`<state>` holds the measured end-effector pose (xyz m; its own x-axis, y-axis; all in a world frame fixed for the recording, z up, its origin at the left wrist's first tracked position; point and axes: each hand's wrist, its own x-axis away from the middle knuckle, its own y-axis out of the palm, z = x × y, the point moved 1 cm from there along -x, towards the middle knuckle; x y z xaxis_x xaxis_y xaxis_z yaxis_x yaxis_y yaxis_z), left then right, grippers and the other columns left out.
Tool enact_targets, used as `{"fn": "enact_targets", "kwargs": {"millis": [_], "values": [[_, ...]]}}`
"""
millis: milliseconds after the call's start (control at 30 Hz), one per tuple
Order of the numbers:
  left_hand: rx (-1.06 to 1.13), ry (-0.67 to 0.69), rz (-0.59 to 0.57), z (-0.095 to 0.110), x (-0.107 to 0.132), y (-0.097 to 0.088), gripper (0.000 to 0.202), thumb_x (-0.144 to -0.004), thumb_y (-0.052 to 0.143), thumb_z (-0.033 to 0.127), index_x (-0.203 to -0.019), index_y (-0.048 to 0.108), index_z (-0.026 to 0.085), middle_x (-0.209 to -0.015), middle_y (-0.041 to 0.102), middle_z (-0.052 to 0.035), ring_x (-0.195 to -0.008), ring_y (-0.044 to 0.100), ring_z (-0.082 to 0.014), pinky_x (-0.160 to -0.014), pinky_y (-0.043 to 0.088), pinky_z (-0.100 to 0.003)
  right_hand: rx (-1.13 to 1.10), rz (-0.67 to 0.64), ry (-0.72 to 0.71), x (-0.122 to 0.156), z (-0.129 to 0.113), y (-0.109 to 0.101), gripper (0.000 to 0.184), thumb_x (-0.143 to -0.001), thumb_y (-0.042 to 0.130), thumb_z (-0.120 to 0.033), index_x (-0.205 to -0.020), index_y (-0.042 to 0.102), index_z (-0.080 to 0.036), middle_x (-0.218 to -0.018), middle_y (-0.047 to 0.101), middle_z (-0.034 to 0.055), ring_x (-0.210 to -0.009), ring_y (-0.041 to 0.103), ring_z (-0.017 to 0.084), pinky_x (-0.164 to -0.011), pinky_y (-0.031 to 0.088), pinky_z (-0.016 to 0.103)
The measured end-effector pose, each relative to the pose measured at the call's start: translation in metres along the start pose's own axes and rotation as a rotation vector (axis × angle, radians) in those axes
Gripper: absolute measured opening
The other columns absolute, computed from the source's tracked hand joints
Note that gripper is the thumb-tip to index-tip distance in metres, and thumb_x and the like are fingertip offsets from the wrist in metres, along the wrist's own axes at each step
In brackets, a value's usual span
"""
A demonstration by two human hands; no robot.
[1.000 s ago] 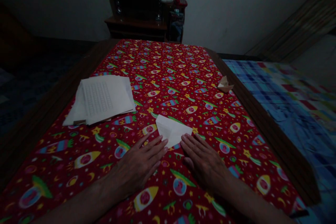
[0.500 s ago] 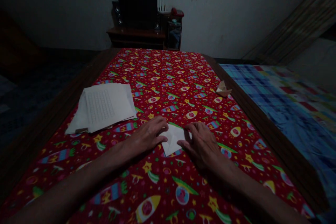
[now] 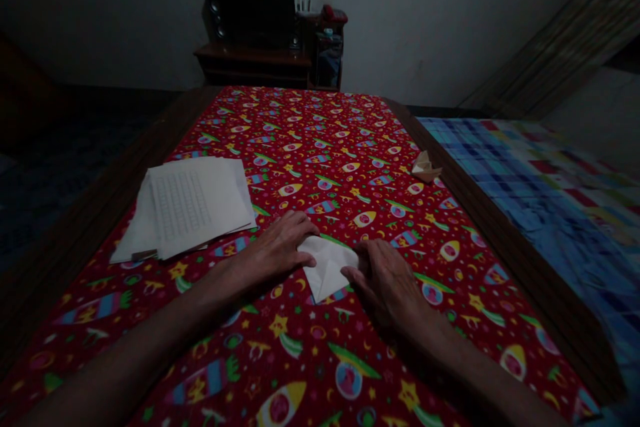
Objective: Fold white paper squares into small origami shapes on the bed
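Observation:
A small piece of folded white paper (image 3: 327, 267) lies on the red patterned cloth (image 3: 280, 367), its lower corner pointing toward me. At its left edge, my left hand (image 3: 283, 243) pinches the paper between thumb and fingers. My right hand (image 3: 387, 277) grips the opposite edge, thumb on the near side and fingers curled behind. Creases run across the middle of the paper. Both hands rest close to the cloth, and the fingertips behind the paper are partly hidden.
Left of my hands is a stack of paper sheets (image 3: 200, 203), the top one printed with a grid. A folded brown paper shape (image 3: 425, 167) sits by the right table edge. Beyond the table stand a dark monitor (image 3: 254, 5) and a red telephone (image 3: 334, 14).
My left hand has shifted slightly left and up along the paper, and more of the creased middle shows between the hands. The view has tilted a little.

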<state>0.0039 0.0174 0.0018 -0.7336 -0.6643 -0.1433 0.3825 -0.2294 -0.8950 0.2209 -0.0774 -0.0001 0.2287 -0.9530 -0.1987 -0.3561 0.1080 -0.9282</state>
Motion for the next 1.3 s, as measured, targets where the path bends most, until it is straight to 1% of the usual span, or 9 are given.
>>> {"fn": "enact_targets", "kwargs": {"millis": [233, 433, 633, 800, 867, 967, 1033, 1133, 1300], "values": [[0.063, 0.038, 0.031, 0.002, 0.001, 0.000, 0.033, -0.070, 0.074, 0.026, -0.097, 0.056, 0.018, -0.105, 0.053, -0.0040, -0.099, 0.047, -0.0208, -0.085, 0.042, -0.034, -0.066, 0.076, -0.027, 0.001, 0.002, 0.002, 0.016, -0.087, 0.052, -0.032, -0.093, 0.047, -0.019, -0.085, 0.053, 0.0060, -0.076, 0.048, 0.019, -0.064, 0.040, 0.030], [0.081, 0.006, 0.016, 0.007, 0.000, -0.003, 0.028, -0.069, 0.074, 0.019, -0.088, 0.052, 0.018, -0.097, 0.055, -0.0031, -0.091, 0.048, -0.0201, -0.079, 0.043, -0.033, -0.134, 0.091, -0.038, 0.000, -0.001, 0.003, 0.007, -0.086, 0.053, -0.023, -0.084, 0.047, -0.019, -0.080, 0.054, 0.0037, -0.071, 0.050, 0.017, -0.059, 0.039, 0.027], [0.070, 0.036, 0.010, 0.008, 0.002, -0.002, 0.040, -0.072, 0.071, 0.021, -0.106, 0.049, 0.019, -0.106, 0.053, -0.0045, -0.100, 0.046, -0.0223, -0.086, 0.040, -0.037, -0.182, 0.097, -0.104, -0.001, -0.001, 0.004, 0.012, -0.084, 0.054, -0.021, -0.096, 0.051, -0.019, -0.086, 0.056, 0.0054, -0.077, 0.052, 0.018, -0.065, 0.043, 0.029], [0.063, 0.071, -0.068, 0.006, -0.001, -0.004, 0.032, -0.078, 0.066, 0.023, -0.107, 0.054, 0.021, -0.104, 0.053, -0.0041, -0.100, 0.045, -0.0213, -0.084, 0.040, -0.035, -0.233, 0.072, -0.113, -0.005, 0.001, 0.004, 0.011, -0.085, 0.055, -0.024, -0.095, 0.054, -0.019, -0.084, 0.056, 0.0047, -0.078, 0.053, 0.018, -0.066, 0.043, 0.029], [0.074, 0.058, -0.101, 0.007, -0.002, -0.006, 0.027, -0.078, 0.065, 0.023, -0.104, 0.056, 0.020, -0.102, 0.054, -0.0038, -0.098, 0.047, -0.0205, -0.082, 0.040, -0.033, -0.257, 0.061, -0.114, -0.008, 0.002, 0.005, 0.012, -0.085, 0.056, -0.025, -0.095, 0.055, -0.019, -0.083, 0.057, 0.0042, -0.076, 0.053, 0.017, -0.065, 0.043, 0.029], [0.100, 0.010, -0.117, 0.009, -0.003, -0.008, 0.018, -0.080, 0.063, 0.024, -0.097, 0.059, 0.019, -0.095, 0.058, -0.0021, -0.091, 0.051, -0.0183, -0.078, 0.039, -0.030, -0.280, 0.030, -0.117, -0.009, 0.002, 0.006, 0.007, -0.086, 0.054, -0.025, -0.088, 0.056, -0.018, -0.078, 0.058, 0.0028, -0.072, 0.052, 0.016, -0.063, 0.041, 0.028], [0.121, -0.018, -0.091, 0.011, -0.003, -0.007, 0.015, -0.082, 0.061, 0.029, -0.093, 0.061, 0.020, -0.090, 0.060, -0.0006, -0.087, 0.053, -0.0173, -0.076, 0.039, -0.029, -0.275, 0.038, -0.114, -0.009, 0.001, 0.007, 0.009, -0.087, 0.052, -0.025, -0.084, 0.056, -0.018, -0.076, 0.058, 0.0027, -0.070, 0.052, 0.016, -0.062, 0.040, 0.027], [0.104, -0.016, -0.030, 0.014, -0.004, -0.002, 0.019, -0.080, 0.062, 0.035, -0.089, 0.061, 0.019, -0.087, 0.061, -0.0004, -0.086, 0.055, -0.0180, -0.076, 0.038, -0.030, -0.268, 0.065, -0.115, -0.008, -0.001, 0.008, 0.010, -0.086, 0.054, -0.028, -0.086, 0.057, -0.018, -0.077, 0.058, 0.0028, -0.071, 0.052, 0.016, -0.063, 0.039, 0.027], [0.079, 0.013, -0.015, 0.017, -0.006, 0.005, 0.010, -0.079, 0.062, 0.027, -0.080, 0.061, 0.017, -0.082, 0.061, -0.0006, -0.081, 0.055, -0.0169, -0.071, 0.037, -0.028, -0.249, 0.088, -0.136, -0.009, -0.001, 0.010, 0.009, -0.086, 0.054, -0.026, -0.083, 0.057, -0.018, -0.075, 0.057, 0.0028, -0.070, 0.051, 0.016, -0.062, 0.038, 0.027]]}}
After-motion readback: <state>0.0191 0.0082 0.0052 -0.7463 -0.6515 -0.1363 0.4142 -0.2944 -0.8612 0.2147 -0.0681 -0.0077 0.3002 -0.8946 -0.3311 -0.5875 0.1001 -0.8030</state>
